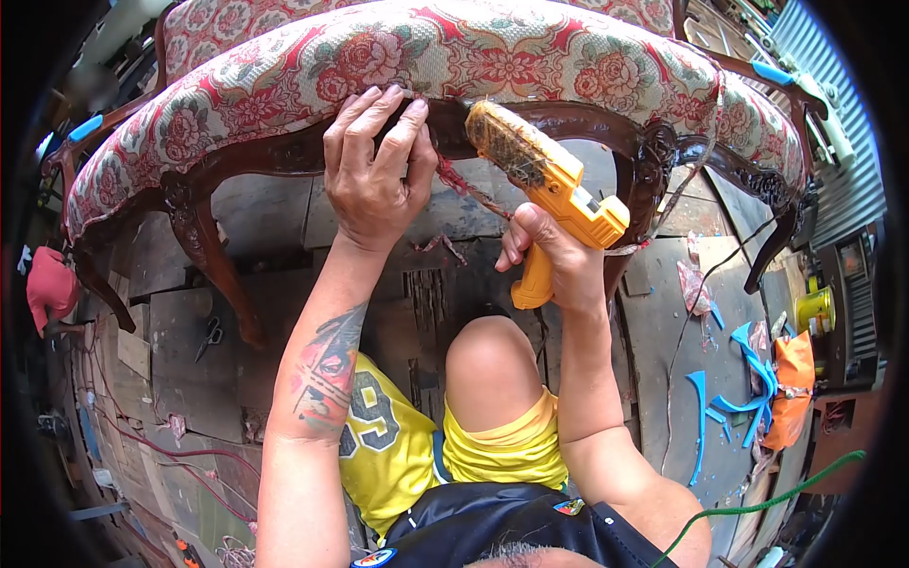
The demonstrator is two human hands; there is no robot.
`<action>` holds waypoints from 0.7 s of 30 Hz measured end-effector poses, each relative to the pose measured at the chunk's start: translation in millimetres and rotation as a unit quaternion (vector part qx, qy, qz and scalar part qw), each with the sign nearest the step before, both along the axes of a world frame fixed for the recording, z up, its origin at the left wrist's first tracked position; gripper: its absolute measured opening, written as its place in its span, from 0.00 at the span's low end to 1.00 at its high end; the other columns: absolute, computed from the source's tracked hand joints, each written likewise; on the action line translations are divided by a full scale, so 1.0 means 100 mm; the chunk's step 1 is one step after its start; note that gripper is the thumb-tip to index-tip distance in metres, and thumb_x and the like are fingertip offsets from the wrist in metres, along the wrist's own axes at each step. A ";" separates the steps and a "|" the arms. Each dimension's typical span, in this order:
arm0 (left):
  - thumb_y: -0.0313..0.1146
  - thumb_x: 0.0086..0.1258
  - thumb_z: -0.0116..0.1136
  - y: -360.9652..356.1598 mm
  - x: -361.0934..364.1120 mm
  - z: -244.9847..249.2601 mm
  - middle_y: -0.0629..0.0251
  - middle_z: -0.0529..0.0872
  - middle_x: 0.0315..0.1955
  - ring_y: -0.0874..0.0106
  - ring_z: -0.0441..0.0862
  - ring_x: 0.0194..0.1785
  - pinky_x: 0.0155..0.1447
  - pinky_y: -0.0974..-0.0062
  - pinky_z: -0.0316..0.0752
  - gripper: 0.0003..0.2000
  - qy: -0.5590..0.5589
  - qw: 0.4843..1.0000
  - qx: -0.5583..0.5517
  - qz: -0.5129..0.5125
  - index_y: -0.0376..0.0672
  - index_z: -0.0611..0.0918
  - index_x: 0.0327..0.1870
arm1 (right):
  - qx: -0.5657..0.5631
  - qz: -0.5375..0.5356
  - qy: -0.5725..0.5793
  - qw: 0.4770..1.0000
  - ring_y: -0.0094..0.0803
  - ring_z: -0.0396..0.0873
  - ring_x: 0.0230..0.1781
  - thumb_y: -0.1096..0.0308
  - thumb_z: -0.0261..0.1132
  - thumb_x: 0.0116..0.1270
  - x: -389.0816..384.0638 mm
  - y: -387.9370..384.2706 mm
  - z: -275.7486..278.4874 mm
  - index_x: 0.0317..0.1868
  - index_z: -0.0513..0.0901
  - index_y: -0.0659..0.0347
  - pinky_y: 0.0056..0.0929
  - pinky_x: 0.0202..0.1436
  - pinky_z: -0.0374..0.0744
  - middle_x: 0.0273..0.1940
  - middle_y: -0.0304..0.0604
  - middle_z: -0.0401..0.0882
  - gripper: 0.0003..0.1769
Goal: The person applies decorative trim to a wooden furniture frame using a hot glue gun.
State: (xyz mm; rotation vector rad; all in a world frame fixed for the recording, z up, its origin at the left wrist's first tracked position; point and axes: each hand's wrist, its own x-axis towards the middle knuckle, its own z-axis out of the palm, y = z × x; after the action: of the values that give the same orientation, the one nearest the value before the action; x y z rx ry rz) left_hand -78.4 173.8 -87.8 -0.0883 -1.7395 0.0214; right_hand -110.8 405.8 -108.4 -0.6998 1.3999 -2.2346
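Note:
An upholstered seat with red floral fabric and a dark carved wooden frame spans the top of the view. My left hand presses its bent fingertips at the seam between fabric and frame, near a reddish braided trim that hangs down behind my right hand. Wrapped round the handle of a yellow glue gun is my right hand. The gun's dirty front end points up and left, its tip close to the frame, right of my left fingertips.
Scissors lie on the plank floor at left. Blue strips, an orange bag and a yellow can are at right. A green cord crosses the lower right. Carved legs stand below the seat.

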 end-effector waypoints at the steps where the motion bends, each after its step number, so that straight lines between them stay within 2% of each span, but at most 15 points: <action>1: 0.25 0.67 0.74 0.00 0.00 0.00 0.63 0.91 0.56 0.59 0.87 0.62 0.69 0.61 0.83 0.16 0.000 1.000 0.000 0.000 0.48 0.93 0.55 | 0.000 0.000 0.000 1.000 0.32 0.80 0.30 0.66 0.67 0.84 0.00 0.00 0.00 0.51 0.81 0.70 0.39 0.36 0.90 0.31 0.42 0.77 0.13; 8: 0.25 0.67 0.74 -0.01 -0.01 -0.01 0.63 0.91 0.56 0.59 0.87 0.62 0.69 0.61 0.83 0.16 0.001 1.000 0.000 0.001 0.48 0.93 0.55 | -0.004 -0.002 -0.003 1.000 0.32 0.80 0.30 0.65 0.67 0.84 0.00 0.03 -0.01 0.51 0.81 0.70 0.39 0.36 0.90 0.31 0.42 0.77 0.13; 10: 0.25 0.67 0.74 0.00 0.00 -0.01 0.63 0.91 0.56 0.59 0.87 0.62 0.69 0.61 0.83 0.16 -0.001 1.000 0.001 0.001 0.48 0.93 0.55 | -0.052 0.001 -0.048 0.997 0.28 0.83 0.28 0.73 0.74 0.79 -0.01 0.04 -0.03 0.52 0.85 0.70 0.34 0.33 0.89 0.30 0.40 0.82 0.09; 12: 0.23 0.68 0.74 0.01 0.00 -0.02 0.64 0.92 0.58 0.60 0.87 0.65 0.71 0.61 0.79 0.15 -0.002 1.000 0.018 -0.010 0.48 0.93 0.55 | -0.052 -0.001 -0.049 0.997 0.28 0.83 0.28 0.73 0.74 0.79 -0.01 0.04 -0.02 0.51 0.85 0.70 0.34 0.33 0.89 0.30 0.39 0.82 0.09; 21: 0.23 0.68 0.74 0.00 0.00 -0.03 0.64 0.92 0.58 0.60 0.87 0.65 0.71 0.61 0.79 0.16 -0.005 1.000 0.015 -0.005 0.49 0.93 0.55 | -0.051 -0.004 -0.048 0.998 0.28 0.83 0.27 0.73 0.74 0.79 -0.01 0.05 0.01 0.50 0.85 0.69 0.34 0.32 0.89 0.30 0.39 0.82 0.08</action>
State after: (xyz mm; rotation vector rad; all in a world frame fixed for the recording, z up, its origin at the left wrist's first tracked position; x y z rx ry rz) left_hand -78.3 174.2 -90.4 -0.0753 -1.7488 -0.0131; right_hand -111.7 410.6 -107.7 -0.6116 1.2515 -2.3272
